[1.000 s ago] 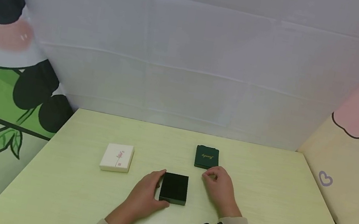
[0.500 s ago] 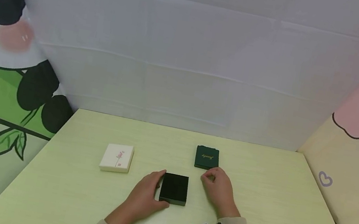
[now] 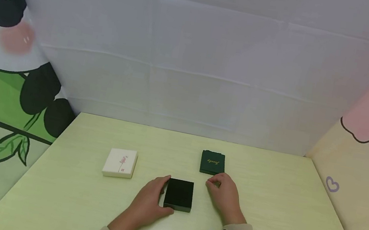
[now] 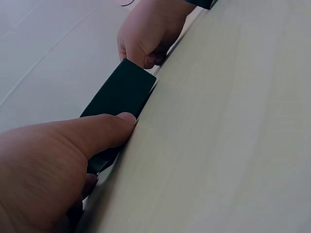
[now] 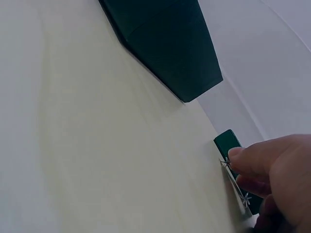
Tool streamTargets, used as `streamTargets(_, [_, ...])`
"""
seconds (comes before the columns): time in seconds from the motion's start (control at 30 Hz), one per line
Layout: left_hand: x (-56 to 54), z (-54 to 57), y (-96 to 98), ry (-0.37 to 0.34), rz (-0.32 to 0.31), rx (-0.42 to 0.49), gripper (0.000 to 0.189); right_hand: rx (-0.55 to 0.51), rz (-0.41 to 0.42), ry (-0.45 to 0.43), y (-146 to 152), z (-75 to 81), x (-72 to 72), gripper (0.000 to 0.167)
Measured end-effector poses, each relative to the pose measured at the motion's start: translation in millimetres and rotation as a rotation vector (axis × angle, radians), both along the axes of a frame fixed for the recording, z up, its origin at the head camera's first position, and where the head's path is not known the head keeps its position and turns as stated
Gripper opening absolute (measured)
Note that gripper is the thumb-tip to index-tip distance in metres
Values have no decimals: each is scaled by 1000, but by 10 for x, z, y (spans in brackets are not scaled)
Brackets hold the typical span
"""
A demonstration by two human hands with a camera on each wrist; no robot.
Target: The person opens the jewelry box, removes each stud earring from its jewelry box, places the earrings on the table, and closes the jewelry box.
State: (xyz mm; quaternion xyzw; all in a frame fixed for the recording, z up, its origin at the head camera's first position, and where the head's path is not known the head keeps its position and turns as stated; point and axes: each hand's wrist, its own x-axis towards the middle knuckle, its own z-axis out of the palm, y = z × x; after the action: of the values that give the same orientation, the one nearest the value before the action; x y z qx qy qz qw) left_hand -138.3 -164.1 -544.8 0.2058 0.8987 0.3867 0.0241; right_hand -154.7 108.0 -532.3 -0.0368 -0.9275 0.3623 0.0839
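Observation:
My left hand (image 3: 148, 202) grips a dark green box base (image 3: 179, 194) with a black top surface, thumb on the near side and fingers at the far left corner. In the left wrist view the thumb presses along its green side wall (image 4: 114, 94). My right hand (image 3: 224, 195) has thumb and forefinger brought together, pinching small silver star-shaped jewelry (image 5: 245, 199). Two stars show by the fingertips in the right wrist view; the rest is hidden behind the fingers. Just beyond that hand lies a green box lid (image 3: 213, 162) with gold lettering.
A white box (image 3: 120, 162) with a pink flower print lies on the pale wooden table (image 3: 58, 191) to the left. Behind the table hangs a white cloth (image 3: 198, 52). Printed cartoon panels stand at both sides.
The right hand has shifted very slightly left and down in the head view, its fingers still pinched. The left hand and the boxes stay as they were.

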Motion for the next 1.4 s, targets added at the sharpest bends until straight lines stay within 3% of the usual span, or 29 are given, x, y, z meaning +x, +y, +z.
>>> streamTargets(0.27, [2,-7,-1,-8,-4,-8,98,-24,-13,-3,0,-5,12,6])
streamTargets(0.93, [1,-5,6,7,-11,2,98,-113,-38,-16,55,-15,28,23])
streamTargets(1.2, [2,-29,2,-8,-1,10,99,-148,-51,-17,59,108,35,28])
streamTargets(1.4, [-1,-19,6,-4,-3,13,99,-121,-14,22,108,238,3,32])
